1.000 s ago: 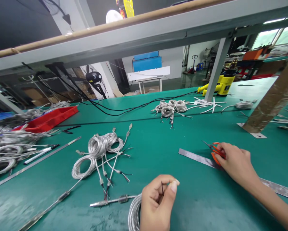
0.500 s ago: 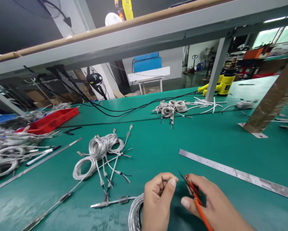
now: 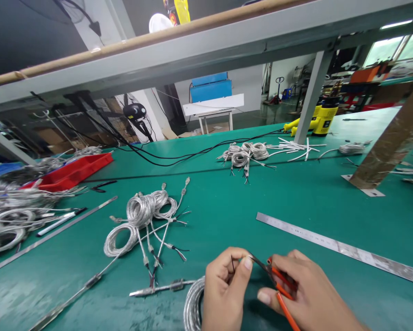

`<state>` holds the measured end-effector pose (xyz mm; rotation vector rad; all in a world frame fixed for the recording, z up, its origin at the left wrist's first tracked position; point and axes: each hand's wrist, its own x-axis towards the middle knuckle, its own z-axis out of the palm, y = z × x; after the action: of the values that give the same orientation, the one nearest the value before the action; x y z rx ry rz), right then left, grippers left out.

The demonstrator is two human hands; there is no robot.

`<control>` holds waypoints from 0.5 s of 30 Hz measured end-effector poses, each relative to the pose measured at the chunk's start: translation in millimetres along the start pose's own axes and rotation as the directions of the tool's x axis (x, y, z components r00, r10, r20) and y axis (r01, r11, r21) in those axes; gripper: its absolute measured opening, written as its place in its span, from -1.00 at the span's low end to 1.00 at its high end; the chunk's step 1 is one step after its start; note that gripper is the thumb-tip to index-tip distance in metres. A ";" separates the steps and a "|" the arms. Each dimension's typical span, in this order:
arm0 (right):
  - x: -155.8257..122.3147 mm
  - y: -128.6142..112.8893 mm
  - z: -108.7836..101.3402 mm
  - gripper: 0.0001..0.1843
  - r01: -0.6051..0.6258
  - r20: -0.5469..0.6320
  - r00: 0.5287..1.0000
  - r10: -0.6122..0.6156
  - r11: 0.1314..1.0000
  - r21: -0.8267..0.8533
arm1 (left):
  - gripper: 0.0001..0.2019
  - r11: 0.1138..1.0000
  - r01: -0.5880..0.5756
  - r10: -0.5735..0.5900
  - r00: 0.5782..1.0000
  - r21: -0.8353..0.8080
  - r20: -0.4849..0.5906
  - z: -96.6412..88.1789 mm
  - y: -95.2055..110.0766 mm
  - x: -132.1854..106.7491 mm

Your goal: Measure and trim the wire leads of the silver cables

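Note:
My left hand (image 3: 228, 285) is closed in a pinch, thumb against forefinger, on a thin wire; a short dark wire end (image 3: 233, 264) stands up between the fingers. Beside this hand lies a coiled silver cable (image 3: 192, 305), partly hidden by it. In my right hand (image 3: 306, 292) are small cutting pliers (image 3: 282, 289) with orange handles and dark jaws. The tips of the jaws reach my left fingertips, where the wire is pinched. Whether the jaws have closed on the wire is too small to tell.
Left of my hands lie coiled clear-sheathed cables (image 3: 140, 211) with stripped ends. A steel ruler (image 3: 330, 243) lies to the right. Farther off are another cable bundle (image 3: 242, 154), white tubes (image 3: 296, 146), a red tray (image 3: 75, 171) and a shelf post (image 3: 392, 138).
The pliers have moved left, so their jaw tips now meet the left fingertips instead of standing a little apart. My left hand has barely moved.

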<state>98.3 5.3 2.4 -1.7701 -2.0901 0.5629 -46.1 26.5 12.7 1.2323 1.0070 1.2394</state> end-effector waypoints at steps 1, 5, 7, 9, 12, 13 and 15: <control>0.1 0.0 -1.0 -0.59 0.003 0.002 1.000 -0.003 1.000 -0.004 | -0.84 1.000 0.002 -0.002 1.000 -0.002 0.005 -0.2 0.2 -0.2; 0.0 1.2 -4.2 -0.59 0.016 0.030 0.999 -0.016 1.000 -0.006 | -0.83 1.000 0.006 -0.006 1.000 -0.002 0.021 -1.0 0.5 -0.7; -0.7 2.1 -4.9 -0.58 0.013 0.039 0.999 -0.013 1.000 -0.004 | -0.82 1.000 0.000 0.000 1.000 -0.001 0.028 -1.3 0.5 -0.7; -1.3 3.0 -4.9 -0.57 0.012 0.043 0.999 -0.012 1.000 0.007 | -0.81 1.000 -0.006 0.006 0.999 0.001 0.035 -1.5 0.5 -0.7; -1.2 4.2 -4.5 -0.54 0.026 0.058 0.998 -0.027 0.999 0.022 | -0.81 1.000 -0.006 0.006 0.999 0.001 0.049 -2.0 0.8 -0.6; -1.0 4.4 -4.4 -0.53 0.036 0.062 0.997 -0.037 0.999 0.023 | -0.81 1.000 -0.005 0.005 0.999 0.000 0.054 -2.1 1.0 -0.5; -0.6 4.6 -4.6 -0.52 0.049 0.069 0.996 -0.050 0.999 0.021 | -0.81 1.000 -0.007 0.008 0.998 -0.005 0.061 -2.2 1.5 -0.4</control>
<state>104.7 5.8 4.0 -1.7058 -2.1610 0.6369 -48.4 26.2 13.9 1.2640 0.9559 1.2024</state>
